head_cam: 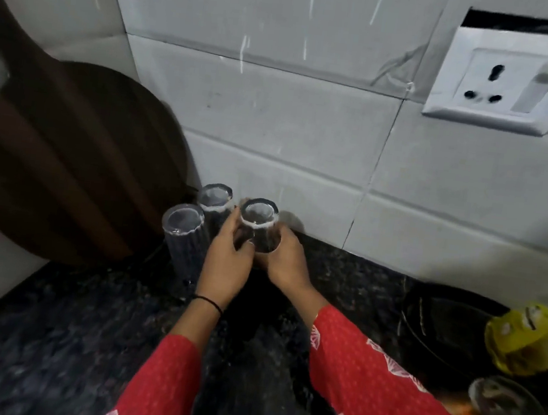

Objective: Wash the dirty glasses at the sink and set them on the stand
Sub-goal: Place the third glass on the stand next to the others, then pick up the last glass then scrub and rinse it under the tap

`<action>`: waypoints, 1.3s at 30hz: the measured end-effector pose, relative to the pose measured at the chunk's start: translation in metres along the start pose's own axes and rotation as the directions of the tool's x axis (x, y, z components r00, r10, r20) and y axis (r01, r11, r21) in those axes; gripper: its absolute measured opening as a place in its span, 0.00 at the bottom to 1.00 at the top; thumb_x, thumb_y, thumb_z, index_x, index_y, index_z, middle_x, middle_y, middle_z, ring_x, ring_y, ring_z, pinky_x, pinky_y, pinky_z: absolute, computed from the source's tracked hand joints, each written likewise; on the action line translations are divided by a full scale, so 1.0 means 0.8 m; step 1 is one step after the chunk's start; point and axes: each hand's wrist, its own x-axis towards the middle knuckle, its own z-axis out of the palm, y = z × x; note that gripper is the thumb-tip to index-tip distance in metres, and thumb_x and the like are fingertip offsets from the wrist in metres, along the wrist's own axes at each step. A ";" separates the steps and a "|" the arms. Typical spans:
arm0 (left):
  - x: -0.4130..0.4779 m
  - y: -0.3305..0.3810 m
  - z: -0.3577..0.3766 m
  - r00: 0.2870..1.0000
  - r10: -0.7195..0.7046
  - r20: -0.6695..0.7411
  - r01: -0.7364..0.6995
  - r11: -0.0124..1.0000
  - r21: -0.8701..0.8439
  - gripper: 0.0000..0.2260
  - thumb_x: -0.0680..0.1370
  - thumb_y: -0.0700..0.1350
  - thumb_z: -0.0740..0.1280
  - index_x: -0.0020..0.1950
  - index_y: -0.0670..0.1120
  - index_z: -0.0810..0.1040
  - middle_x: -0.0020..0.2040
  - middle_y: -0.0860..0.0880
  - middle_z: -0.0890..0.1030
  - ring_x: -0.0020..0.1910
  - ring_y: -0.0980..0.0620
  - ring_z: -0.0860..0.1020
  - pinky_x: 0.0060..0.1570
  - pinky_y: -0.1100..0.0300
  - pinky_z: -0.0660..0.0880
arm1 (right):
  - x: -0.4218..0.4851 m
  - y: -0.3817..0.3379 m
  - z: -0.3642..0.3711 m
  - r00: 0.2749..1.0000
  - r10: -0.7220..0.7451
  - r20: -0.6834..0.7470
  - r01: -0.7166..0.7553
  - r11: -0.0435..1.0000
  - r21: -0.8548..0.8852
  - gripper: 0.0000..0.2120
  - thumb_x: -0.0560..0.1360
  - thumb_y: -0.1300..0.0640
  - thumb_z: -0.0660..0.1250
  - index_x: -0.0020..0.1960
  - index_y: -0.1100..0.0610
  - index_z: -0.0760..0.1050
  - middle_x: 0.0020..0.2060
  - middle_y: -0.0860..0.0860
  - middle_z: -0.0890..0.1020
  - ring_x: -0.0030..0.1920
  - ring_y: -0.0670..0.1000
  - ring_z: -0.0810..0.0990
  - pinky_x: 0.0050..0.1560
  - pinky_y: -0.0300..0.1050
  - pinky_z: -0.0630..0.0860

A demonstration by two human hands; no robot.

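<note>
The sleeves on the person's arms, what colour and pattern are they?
Red sleeves with tiny white dots and white leaf-like motifs, seen in the head view.

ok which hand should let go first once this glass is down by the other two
Left, probably. The left hand sits squeezed between the held glass and the two upturned glasses, while the right hand has open countertop beside it.

Dim, soft overall blur, wide-angle bending (strongest at edges)
</note>
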 end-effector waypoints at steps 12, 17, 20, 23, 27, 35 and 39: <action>-0.024 0.016 0.004 0.994 -0.074 -0.086 0.072 0.997 -0.017 0.29 0.77 0.32 0.60 0.76 0.46 0.57 0.64 0.55 0.67 0.65 0.59 0.66 0.67 0.62 0.64 | -0.019 -0.005 -0.004 0.999 -0.047 -0.027 0.042 0.985 -0.169 0.40 0.63 0.52 0.76 0.71 0.55 0.63 0.67 0.55 0.71 0.68 0.53 0.70 0.70 0.50 0.67; -0.080 0.085 0.010 0.970 0.083 -0.230 -0.110 0.988 -0.110 0.16 0.78 0.33 0.61 0.63 0.46 0.72 0.60 0.54 0.76 0.58 0.60 0.75 0.59 0.67 0.72 | -0.114 -0.075 -0.077 0.964 -0.198 -0.180 0.200 0.980 -0.004 0.23 0.71 0.62 0.71 0.62 0.47 0.70 0.61 0.47 0.74 0.63 0.45 0.72 0.64 0.43 0.71; -0.133 0.127 0.027 0.953 0.213 -0.214 -0.248 0.956 -0.153 0.09 0.79 0.34 0.61 0.54 0.44 0.77 0.52 0.51 0.82 0.53 0.58 0.80 0.56 0.61 0.75 | -0.196 -0.091 -0.141 0.843 -0.374 -0.385 0.383 0.922 -0.057 0.16 0.73 0.56 0.66 0.60 0.47 0.72 0.59 0.47 0.76 0.62 0.44 0.73 0.62 0.40 0.70; -0.183 0.145 0.059 0.946 0.257 -0.197 -0.300 0.927 -0.228 0.07 0.79 0.36 0.61 0.52 0.43 0.78 0.48 0.51 0.82 0.50 0.56 0.80 0.53 0.62 0.76 | -0.269 -0.068 -0.198 0.641 -0.469 -0.608 0.389 0.881 -0.269 0.19 0.72 0.52 0.65 0.62 0.53 0.70 0.58 0.45 0.72 0.62 0.47 0.71 0.65 0.36 0.64; -0.222 0.124 0.115 0.982 0.184 -0.033 -0.187 0.948 -0.257 0.09 0.80 0.37 0.61 0.52 0.48 0.78 0.49 0.52 0.83 0.51 0.56 0.80 0.55 0.59 0.77 | -0.321 -0.006 -0.237 0.619 -0.207 -0.758 0.189 0.976 -0.112 0.33 0.66 0.48 0.68 0.68 0.52 0.64 0.64 0.53 0.68 0.64 0.48 0.66 0.64 0.25 0.58; -0.247 0.078 0.207 0.859 -0.150 0.489 0.176 0.984 -0.008 0.19 0.83 0.48 0.55 0.73 0.45 0.66 0.69 0.52 0.70 0.62 0.66 0.68 0.57 0.78 0.62 | -0.298 0.078 -0.253 0.876 0.201 -0.438 -0.168 0.979 0.114 0.43 0.63 0.55 0.79 0.71 0.46 0.60 0.67 0.53 0.73 0.64 0.51 0.74 0.60 0.49 0.75; -0.266 0.078 0.232 0.884 -0.124 0.451 0.178 0.981 -0.080 0.17 0.83 0.47 0.56 0.69 0.45 0.72 0.63 0.52 0.77 0.59 0.63 0.76 0.59 0.72 0.70 | -0.302 0.067 -0.267 0.861 0.133 -0.491 -0.105 0.991 0.084 0.25 0.65 0.55 0.78 0.59 0.52 0.73 0.49 0.46 0.82 0.51 0.46 0.81 0.43 0.33 0.74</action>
